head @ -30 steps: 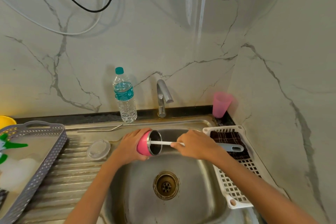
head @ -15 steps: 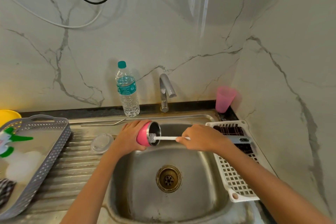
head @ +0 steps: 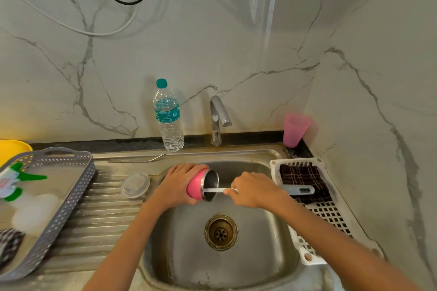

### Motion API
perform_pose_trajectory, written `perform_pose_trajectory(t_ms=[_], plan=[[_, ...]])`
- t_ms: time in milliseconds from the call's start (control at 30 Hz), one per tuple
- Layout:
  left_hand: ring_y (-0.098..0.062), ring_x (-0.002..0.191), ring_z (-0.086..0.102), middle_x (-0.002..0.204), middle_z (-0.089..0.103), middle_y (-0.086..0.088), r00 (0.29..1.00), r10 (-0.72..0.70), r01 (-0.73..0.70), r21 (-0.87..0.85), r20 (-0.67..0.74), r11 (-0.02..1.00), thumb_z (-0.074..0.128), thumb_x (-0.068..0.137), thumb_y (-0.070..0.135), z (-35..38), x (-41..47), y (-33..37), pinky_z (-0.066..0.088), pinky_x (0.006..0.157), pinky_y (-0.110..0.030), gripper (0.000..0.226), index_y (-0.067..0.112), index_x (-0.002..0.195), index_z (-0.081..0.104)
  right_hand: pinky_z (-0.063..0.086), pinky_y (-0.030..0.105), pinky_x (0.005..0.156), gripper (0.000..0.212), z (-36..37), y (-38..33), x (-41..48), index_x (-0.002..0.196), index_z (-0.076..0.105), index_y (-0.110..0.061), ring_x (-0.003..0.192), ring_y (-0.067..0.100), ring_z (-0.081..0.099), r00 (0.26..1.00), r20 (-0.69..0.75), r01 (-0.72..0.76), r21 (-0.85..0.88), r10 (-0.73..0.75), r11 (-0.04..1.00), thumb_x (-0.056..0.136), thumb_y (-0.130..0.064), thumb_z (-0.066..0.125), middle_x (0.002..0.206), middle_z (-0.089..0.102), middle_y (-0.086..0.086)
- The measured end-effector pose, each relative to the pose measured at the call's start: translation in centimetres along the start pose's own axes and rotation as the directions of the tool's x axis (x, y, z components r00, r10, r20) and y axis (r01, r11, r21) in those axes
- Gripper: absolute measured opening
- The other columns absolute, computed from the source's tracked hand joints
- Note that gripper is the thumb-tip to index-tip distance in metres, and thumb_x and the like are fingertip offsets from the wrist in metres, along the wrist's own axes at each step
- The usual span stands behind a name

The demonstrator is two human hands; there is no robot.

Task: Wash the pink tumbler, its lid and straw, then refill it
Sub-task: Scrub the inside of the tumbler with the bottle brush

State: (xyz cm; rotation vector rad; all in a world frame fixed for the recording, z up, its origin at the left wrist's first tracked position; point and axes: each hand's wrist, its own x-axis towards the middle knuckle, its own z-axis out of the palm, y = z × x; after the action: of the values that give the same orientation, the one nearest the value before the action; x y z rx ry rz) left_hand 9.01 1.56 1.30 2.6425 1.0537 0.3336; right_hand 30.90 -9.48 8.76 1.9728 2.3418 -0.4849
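Head: L hand [head: 179, 184] grips pink tumbler [head: 195, 187], R hand [head: 254, 190] holds brush [head: 216, 190] inside.

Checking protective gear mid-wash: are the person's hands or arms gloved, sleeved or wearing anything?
No. The left hand and right hand are bare: no gloves, rings, watch or bands show. The left forearm and right forearm are bare too, with no sleeve in view.

At mid-frame the tumbler [head: 195, 188] lies sideways over the sink [head: 260, 255], a brush [head: 216, 190] entering from the right. Left of it the lid [head: 135, 184] sits on the drainboard [head: 99, 220], the straw [head: 136, 160] behind. The bottle [head: 168, 116] and tap [head: 218, 120] stand at the back, and a basket [head: 331, 217] lies at the right.
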Motion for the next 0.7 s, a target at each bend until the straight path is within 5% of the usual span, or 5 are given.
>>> perform_pose_trajectory(t_ms=[167, 333, 567, 700], plan=[[-0.012, 0.124, 0.042, 0.138, 0.045, 0.008, 0.995, -0.089, 0.084, -0.108, -0.038, 0.991, 0.083, 0.06, 0.042, -0.6, -0.9, -1.8, 0.037, 0.11, -0.041, 0.098, 0.044, 0.139, 0.025, 0.042, 0.031, 0.066, 0.052, -1.6, 2.1, -2.0, 0.074, 0.058, -0.01, 0.066, 0.017, 0.056, 1.0, -0.003, -0.024, -0.003, 0.024, 1.0, 0.099, -0.049, 0.034, 0.067, 0.056, 0.003], [-0.008, 0.126, 0.04, 0.14, 0.044, 0.009, 0.999, 0.016, -0.019, -0.09, -0.033, 0.996, 0.081, 0.061, 0.044, -0.3, 1.1, 2.0, 0.032, 0.11, -0.033, 0.094, 0.04, 0.141, 0.03, 0.038, 0.03, 0.065, 0.044, -0.3, 0.1, -0.4, 0.066, 0.046, -0.02, 0.067, 0.019, 0.053, 0.999, -0.022, -0.024, -0.028, 0.024, 0.999, 0.1, -0.046, 0.035, 0.065, 0.049, -0.001], [-0.013, 0.126, 0.043, 0.14, 0.044, 0.007, 0.996, -0.071, 0.064, -0.109, -0.055, 0.992, 0.083, 0.06, 0.043, -0.8, 0.6, 0.2, 0.038, 0.109, -0.041, 0.099, 0.038, 0.143, 0.029, 0.042, 0.032, 0.066, 0.048, -2.3, 2.1, -2.3, 0.065, 0.048, -0.019, 0.068, 0.018, 0.054, 0.998, -0.031, -0.062, -0.07, 0.06, 0.996, 0.099, -0.049, 0.033, 0.066, 0.051, -0.001], [-0.01, 0.126, 0.041, 0.141, 0.044, 0.008, 0.998, 0.004, -0.011, -0.121, -0.057, 0.993, 0.081, 0.061, 0.044, -0.6, 1.6, 2.7, 0.036, 0.108, -0.034, 0.095, 0.038, 0.142, 0.031, 0.038, 0.03, 0.064, 0.042, -0.9, 1.1, -0.7, 0.077, 0.054, -0.018, 0.071, 0.02, 0.054, 0.997, -0.06, -0.06, -0.075, 0.056, 0.995, 0.1, -0.047, 0.034, 0.071, 0.054, 0.001]])
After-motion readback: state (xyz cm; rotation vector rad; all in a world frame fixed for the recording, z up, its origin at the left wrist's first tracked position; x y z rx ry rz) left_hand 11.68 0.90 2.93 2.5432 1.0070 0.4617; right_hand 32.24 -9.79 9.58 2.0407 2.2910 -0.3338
